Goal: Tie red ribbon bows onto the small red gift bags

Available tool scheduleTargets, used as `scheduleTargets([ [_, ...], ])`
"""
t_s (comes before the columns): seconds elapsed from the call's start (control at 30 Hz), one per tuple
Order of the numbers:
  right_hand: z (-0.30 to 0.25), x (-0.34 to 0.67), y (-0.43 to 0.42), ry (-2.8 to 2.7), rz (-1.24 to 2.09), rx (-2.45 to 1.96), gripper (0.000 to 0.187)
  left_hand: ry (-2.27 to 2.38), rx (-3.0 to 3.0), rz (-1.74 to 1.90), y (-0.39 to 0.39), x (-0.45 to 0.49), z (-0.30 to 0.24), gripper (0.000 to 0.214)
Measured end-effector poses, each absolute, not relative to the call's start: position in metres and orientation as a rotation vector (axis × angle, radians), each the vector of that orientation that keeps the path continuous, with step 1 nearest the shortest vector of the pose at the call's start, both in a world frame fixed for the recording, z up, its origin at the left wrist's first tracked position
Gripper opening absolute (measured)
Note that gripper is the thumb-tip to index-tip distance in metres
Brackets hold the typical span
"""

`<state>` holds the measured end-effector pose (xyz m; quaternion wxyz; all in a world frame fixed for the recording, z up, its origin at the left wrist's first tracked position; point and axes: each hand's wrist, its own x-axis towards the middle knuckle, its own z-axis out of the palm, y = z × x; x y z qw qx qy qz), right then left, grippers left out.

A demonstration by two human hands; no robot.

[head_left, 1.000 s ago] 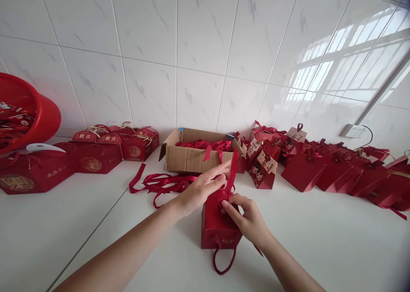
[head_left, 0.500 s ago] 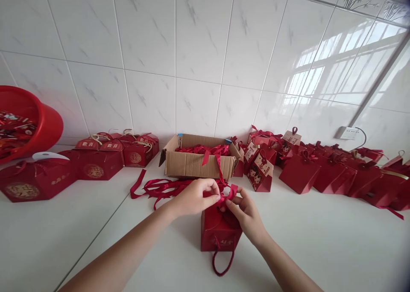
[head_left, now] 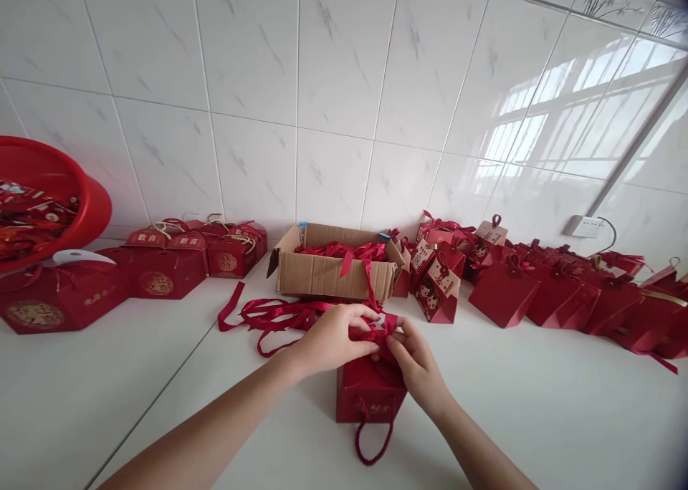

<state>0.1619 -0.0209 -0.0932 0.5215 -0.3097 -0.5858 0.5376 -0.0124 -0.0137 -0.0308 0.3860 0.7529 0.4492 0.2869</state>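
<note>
A small red gift box (head_left: 368, 397) with a cord handle stands on the white counter in front of me. Across its top runs a red ribbon (head_left: 379, 329). My left hand (head_left: 330, 339) pinches the ribbon from the left, fingers curled. My right hand (head_left: 413, 361) pinches it from the right, just above the box. Both hands meet over the box's top, and the knot itself is partly hidden by my fingers.
An open cardboard box (head_left: 336, 275) of red ribbons sits behind, with loose ribbons (head_left: 269, 314) on the counter. Several tied red gift boxes (head_left: 537, 293) line the wall at right, larger red boxes (head_left: 161, 268) at left, and a red basin (head_left: 48, 203) at far left.
My left hand came down from holding the ribbon end raised and closed in on my right hand over the box. The ribbon now lies low on the box top.
</note>
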Motion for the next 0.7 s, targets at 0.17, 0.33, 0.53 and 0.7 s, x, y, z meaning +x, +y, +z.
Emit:
scheduleTargets([
  [0.17,-0.1008,0.1620,-0.0192,-1.354,1.182,-0.809,0.028,1.124,1.900,0.760,-0.0122,-0.0098,-0.0324,0.030],
  [0.33,-0.1009,0.1632,-0.0180,-1.333,1.142,-0.814,0.037,1.096,1.920,0.758,-0.0105,-0.0094,-0.0332,0.024],
  [0.53,-0.0966,0.1647,-0.0205,-1.531,0.925,-0.939,0.019,1.086,1.918,0.762,-0.0096,-0.0091,-0.0339,0.022],
  [0.7,-0.0960,0.1659,-0.0240,-1.676,0.752,-0.921,0.020,1.104,1.927,0.792,-0.0123,-0.0090,-0.0310,0.015],
])
